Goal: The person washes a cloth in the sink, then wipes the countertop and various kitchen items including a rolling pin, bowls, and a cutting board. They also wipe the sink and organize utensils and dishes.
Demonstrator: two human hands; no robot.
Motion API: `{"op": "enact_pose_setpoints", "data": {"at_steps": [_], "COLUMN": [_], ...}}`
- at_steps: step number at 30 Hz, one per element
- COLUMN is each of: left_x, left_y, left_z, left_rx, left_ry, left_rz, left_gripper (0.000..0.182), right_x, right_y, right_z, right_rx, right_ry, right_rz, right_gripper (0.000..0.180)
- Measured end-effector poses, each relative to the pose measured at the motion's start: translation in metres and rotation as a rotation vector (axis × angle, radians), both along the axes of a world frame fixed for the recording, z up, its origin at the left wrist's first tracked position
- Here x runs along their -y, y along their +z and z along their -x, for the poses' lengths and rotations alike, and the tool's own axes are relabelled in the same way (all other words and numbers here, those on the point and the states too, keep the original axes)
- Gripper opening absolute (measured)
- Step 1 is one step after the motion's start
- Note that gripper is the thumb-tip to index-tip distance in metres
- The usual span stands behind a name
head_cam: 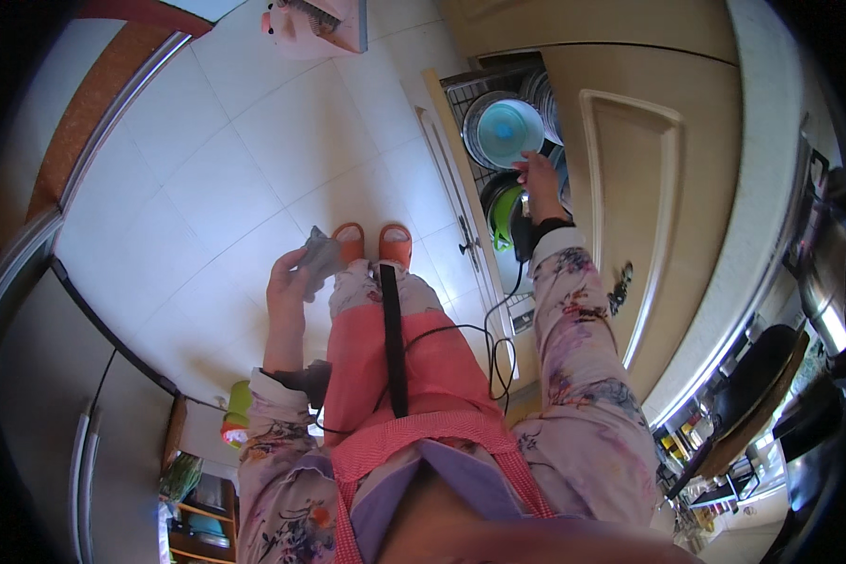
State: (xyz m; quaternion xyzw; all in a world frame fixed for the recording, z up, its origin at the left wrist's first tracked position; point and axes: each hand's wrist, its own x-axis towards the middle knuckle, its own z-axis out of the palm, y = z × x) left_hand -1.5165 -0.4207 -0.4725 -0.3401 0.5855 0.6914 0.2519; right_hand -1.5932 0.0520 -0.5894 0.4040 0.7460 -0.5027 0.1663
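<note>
My left hand (287, 282) grips a crumpled grey cloth (320, 261) above the tiled floor. On the other side, my right hand (541, 185) reaches into an open pull-out drawer, its fingertips at the lower rim of a pale blue bowl (504, 132). Whether the fingers grip that rim is not clear. Under the bowl lies a wider metal basin or pan (471, 134). Close to my right wrist stands a bright green container (505, 211), partly hidden beside a dark round rim. Several stacked round vessels (538, 95) show at the drawer's back.
The drawer's wooden front (458, 183) with a dark handle juts over the floor. A beige cabinet door (631, 211) is to its right, below a pale countertop (765, 141). A black cable (490, 328) hangs near my right arm. A pink dustpan (310, 35) lies ahead; a grey refrigerator (63, 395) stands left.
</note>
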Motion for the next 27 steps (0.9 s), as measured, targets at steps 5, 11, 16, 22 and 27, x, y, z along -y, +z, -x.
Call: {"op": "enact_pose_setpoints", "data": {"at_steps": [5,11,16,22,27], "left_x": [-0.010,-0.057,-0.121,-0.192,-0.241], "left_y": [0.075,0.214,0.307,0.388,0.428], "left_z": [-0.010,-0.012,-0.011,-0.065,-0.162], "left_rx": [0.059,-0.057,-0.226,-0.314,-0.511], "left_ry": [-0.117,-0.568,-0.947,-1.481,-1.931], "left_rz": [0.024,-0.128,-0.328,-0.426,-0.205], "left_gripper": [0.027,0.028,0.037,0.045,0.031], "right_x": [0.071,0.185,0.178,0.153,0.159], "right_y": [0.092,0.288,0.414,0.509,0.555], "right_z": [-0.056,-0.132,-0.192,-0.311,-0.459], "right_rx": [-0.215,-0.605,-0.482,-0.303,-0.234], "right_ry": [0.074,0.430,0.326,0.151,-0.145], "right_rz": [-0.310,0.492,0.329,-0.041,-0.263], "right_gripper": [0.024,0.050,0.051,0.036,0.042]}}
